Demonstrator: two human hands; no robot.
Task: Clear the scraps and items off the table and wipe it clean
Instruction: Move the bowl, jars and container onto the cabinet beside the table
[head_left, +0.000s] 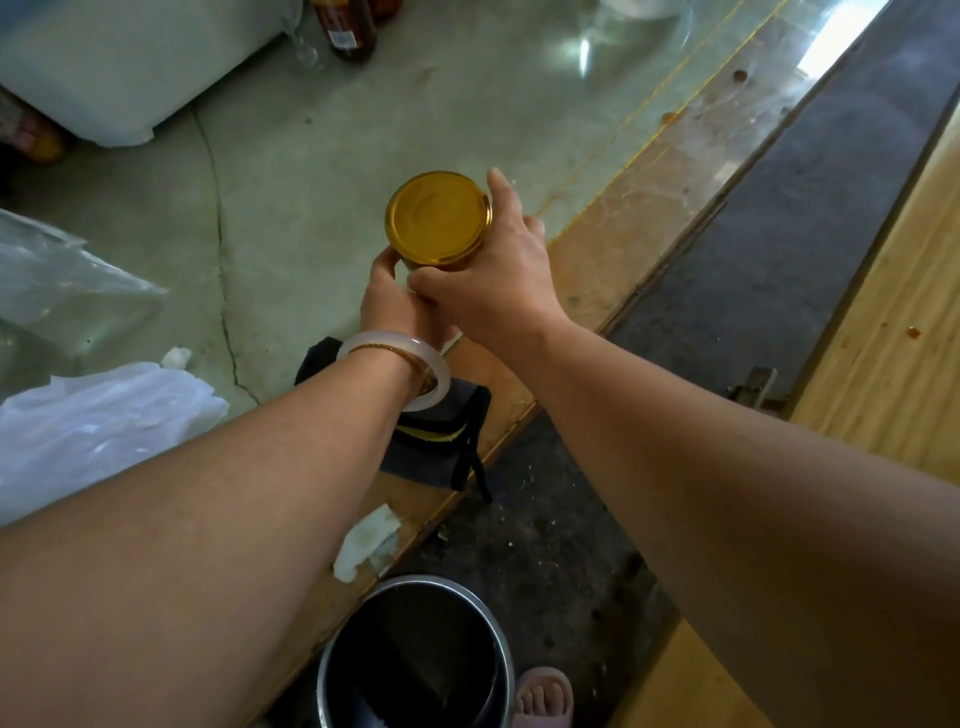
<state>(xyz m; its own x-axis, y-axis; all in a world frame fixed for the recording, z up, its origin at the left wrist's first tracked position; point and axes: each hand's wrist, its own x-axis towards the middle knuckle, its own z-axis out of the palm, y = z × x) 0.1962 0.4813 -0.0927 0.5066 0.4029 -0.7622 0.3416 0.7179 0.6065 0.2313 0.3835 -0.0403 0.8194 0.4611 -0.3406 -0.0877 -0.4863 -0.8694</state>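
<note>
Glass-topped desk (363, 156), greenish under the pane, with a long crack running down its left part and a wooden border along the near-right edge. Beyond that edge, dark gritty floor (753, 270) speckled with crumbs, then pale wooden boards (883, 332) at far right.

Both bare forearms stretched forward from the bottom corners, meeting near the desk's middle. Left hand (387, 301) curled around the near side of a jar (439, 221), thumb up against the glass just under the gold lid, 2 bangles on the wrist: 1 pale and thick, 1 thin and gold. Right hand (493, 270) wrapped on the jar's right side, index finger raised along the lid's rim, thumb crossing over the left hand's fingers. Jar upright, its base hidden by the hands, so lifted or resting on the glass cannot be told.

Under the left wrist, a dark folded cloth (441, 452) with a yellow stripe and a black strap, overhanging the desk edge. Just nearer, a crumpled stained tissue (369, 540) on the wooden border. Clear and white plastic bags (98, 415) at left, with a small white scrap (176, 357) beside them. White box (130, 62) and a brown bottle (350, 26) at the far end. Steel bin (415, 654) on the floor below the desk edge, a foot in a pink slipper (543, 693) just beside it.
</note>
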